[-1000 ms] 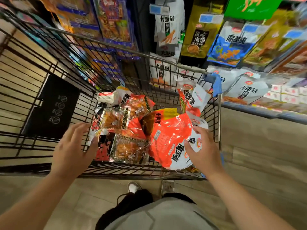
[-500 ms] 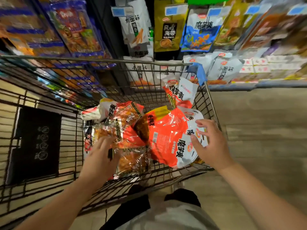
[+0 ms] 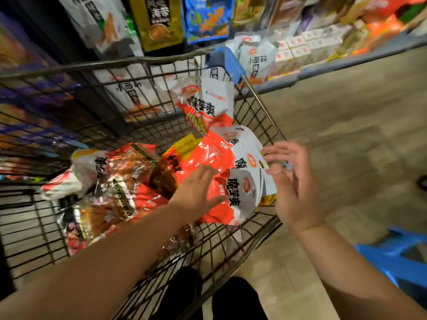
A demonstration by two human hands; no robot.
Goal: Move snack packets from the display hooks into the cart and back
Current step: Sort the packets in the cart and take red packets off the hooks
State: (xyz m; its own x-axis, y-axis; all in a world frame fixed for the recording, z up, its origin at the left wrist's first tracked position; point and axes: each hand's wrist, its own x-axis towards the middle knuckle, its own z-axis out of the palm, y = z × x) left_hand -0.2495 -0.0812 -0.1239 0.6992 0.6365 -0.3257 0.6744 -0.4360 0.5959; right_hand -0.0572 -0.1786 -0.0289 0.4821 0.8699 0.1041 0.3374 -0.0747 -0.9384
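Note:
A wire cart (image 3: 258, 107) holds several snack packets. On top at its right side lie large orange-and-white packets (image 3: 235, 181). My left hand (image 3: 196, 190) rests flat on them with straight fingers. My right hand (image 3: 293, 179) hovers at their right edge, fingers spread and blurred; whether it touches the packets I cannot tell. Another orange-and-white packet (image 3: 208, 105) leans upright against the cart's far wall. Clear packets of brown snacks (image 3: 108, 199) fill the cart's left side. More packets (image 3: 159, 19) hang on the display hooks beyond the cart.
A low shelf (image 3: 323, 65) with white packets and small boxes runs along the right. A blue plastic thing (image 3: 397, 255) sits on the wooden floor at lower right. The cart's blue corner guard (image 3: 226, 63) is close to the shelf.
My left hand has crossed from the clear packets on the left to the orange-and-white packets. The right hand has drawn slightly off their edge. The view has swung left and closer.

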